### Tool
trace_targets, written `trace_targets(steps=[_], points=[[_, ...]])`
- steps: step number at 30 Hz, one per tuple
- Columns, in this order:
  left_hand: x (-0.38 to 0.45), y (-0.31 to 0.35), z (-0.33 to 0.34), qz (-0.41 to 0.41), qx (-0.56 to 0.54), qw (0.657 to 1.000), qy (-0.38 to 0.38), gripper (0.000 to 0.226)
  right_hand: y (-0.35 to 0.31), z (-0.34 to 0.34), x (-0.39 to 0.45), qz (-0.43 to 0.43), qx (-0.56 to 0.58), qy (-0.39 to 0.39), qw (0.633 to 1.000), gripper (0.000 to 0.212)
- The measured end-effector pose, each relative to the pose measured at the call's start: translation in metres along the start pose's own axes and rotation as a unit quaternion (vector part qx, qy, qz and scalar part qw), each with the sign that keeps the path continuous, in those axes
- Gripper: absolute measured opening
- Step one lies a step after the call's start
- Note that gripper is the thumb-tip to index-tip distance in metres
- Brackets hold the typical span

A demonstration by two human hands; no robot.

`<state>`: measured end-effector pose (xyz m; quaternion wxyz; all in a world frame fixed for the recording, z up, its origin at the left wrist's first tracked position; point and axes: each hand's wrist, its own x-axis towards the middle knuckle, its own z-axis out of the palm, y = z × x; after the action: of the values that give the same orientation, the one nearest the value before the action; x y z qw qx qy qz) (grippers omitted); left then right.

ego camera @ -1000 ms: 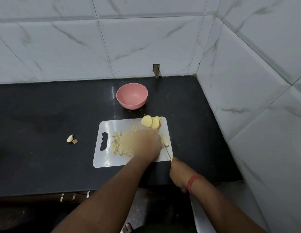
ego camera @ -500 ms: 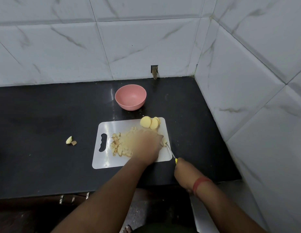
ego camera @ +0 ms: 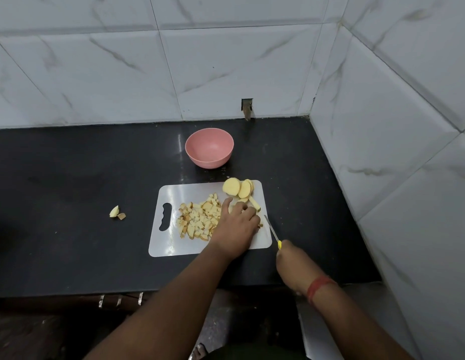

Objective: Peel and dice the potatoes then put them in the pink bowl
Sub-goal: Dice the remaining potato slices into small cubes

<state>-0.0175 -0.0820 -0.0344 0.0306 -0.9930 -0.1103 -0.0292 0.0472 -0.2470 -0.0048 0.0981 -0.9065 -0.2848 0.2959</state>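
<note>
A white cutting board (ego camera: 171,242) lies on the black counter. A pile of diced potato (ego camera: 197,220) covers its middle. Round potato slices (ego camera: 238,188) lean together at its far right corner, with a strip of potato (ego camera: 254,203) beside them. My left hand (ego camera: 236,227) rests on the board right of the dice, its fingers curled over potato pieces that it mostly hides. My right hand (ego camera: 291,263) grips a yellow-handled knife (ego camera: 271,229), whose blade hangs just off the board's right edge. The pink bowl (ego camera: 209,148) stands behind the board, with nothing visible inside.
Two potato scraps (ego camera: 117,213) lie on the counter left of the board. White tiled walls close the counter at the back and on the right. A small fitting (ego camera: 247,109) sticks out of the back wall. The counter's front edge runs just below the board.
My right hand has drawn the knife back and to the right, off the potato. My left hand has shifted right, uncovering the diced pile.
</note>
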Motion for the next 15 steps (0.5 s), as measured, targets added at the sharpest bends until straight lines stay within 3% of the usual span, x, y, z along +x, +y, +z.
trace_targets(steps=[3, 8, 15], points=[[0.003, 0.002, -0.003, 0.016, -0.004, 1.000, -0.002, 0.023, 0.002, -0.001, -0.001, 0.009, 0.003, 0.023, 1.000, 0.030], [0.001, 0.003, -0.002, 0.023, -0.022, 0.999, -0.010, 0.027, -0.002, -0.004, -0.010, 0.008, 0.018, 0.013, 1.000, 0.007], [-0.002, 0.005, 0.000, -0.041, -0.077, 0.996, -0.007, 0.025, 0.004, 0.007, -0.017, -0.016, -0.003, 0.006, 1.000, 0.030]])
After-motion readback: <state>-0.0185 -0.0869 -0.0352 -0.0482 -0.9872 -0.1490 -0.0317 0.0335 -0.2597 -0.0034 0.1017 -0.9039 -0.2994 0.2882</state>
